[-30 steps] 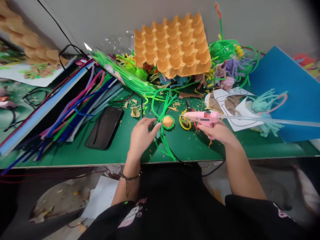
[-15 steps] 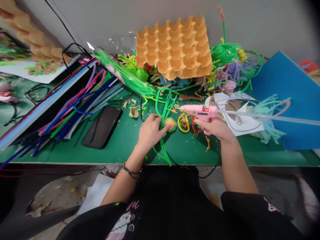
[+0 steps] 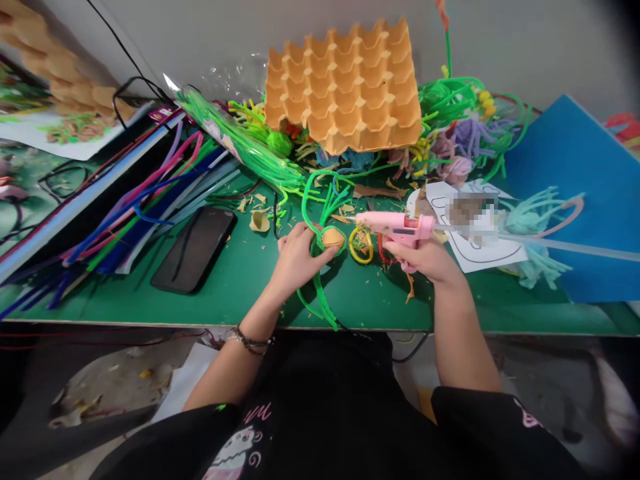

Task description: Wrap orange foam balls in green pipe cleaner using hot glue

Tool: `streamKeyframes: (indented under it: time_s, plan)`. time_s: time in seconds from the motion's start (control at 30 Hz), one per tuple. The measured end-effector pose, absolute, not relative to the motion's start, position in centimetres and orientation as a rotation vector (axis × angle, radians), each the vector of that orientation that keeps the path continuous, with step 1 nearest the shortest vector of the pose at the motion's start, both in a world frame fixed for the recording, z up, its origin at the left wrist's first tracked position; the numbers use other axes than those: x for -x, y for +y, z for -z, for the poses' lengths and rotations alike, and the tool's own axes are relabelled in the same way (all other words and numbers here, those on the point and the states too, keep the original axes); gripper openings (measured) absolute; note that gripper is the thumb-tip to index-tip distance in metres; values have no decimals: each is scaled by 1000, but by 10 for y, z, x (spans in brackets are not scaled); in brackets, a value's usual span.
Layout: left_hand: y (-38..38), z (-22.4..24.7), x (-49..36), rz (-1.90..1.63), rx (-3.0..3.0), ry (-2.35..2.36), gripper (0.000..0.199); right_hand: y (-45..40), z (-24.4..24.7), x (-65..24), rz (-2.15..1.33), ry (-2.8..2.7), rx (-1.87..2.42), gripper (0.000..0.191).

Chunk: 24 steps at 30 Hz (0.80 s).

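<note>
My right hand (image 3: 425,259) is wrapped round the handle of a pink glue gun (image 3: 387,223), whose nozzle points left. A long clear glue stick (image 3: 545,243) trails from its back end. My left hand (image 3: 303,257) grips a green pipe-cleaner figure (image 3: 320,230) at its middle, thumb against its edge. Set in that figure is a tan egg-carton cup (image 3: 332,238). Green stems reach out above and below it on the table. The nozzle is above and right of the cup, apart from it. Yellow scissor handles (image 3: 361,245) and a red loop (image 3: 384,250) lie between my hands.
An egg tray (image 3: 345,87) leans on heaped pipe cleaners at the back. A phone (image 3: 194,250) and bundled pipe cleaners (image 3: 135,207) lie left. Right are a cut paper drawing (image 3: 505,257) and a blue board (image 3: 575,193). Carton scraps (image 3: 259,221) litter the green table (image 3: 260,293).
The view has shifted slightly, moving most things a little left in the picture. Both hands keep their holds, and the glue gun stays beside the figure at nearly the same distance.
</note>
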<state>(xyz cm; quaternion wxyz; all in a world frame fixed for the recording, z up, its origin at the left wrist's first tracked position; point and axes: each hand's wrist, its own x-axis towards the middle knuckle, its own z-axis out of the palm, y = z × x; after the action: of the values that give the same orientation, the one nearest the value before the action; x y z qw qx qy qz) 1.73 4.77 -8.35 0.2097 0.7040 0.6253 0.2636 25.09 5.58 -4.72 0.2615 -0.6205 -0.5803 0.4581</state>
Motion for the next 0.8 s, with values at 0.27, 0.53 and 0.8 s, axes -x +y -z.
streamKeyframes:
  time_s: [0.27,0.53,0.8]
  plan:
    - [72,58,-7,-878,-1891,1538,40,51,50,-253,-1276,-1651,1557,28]
    - [81,88,-11,-962,-1898,1456,37,51,49,-246,-1301,-1659,1493,25]
    - [80,95,-10,-1034,-1899,1277,35,52,58,-242,-1248,-1605,1606,27]
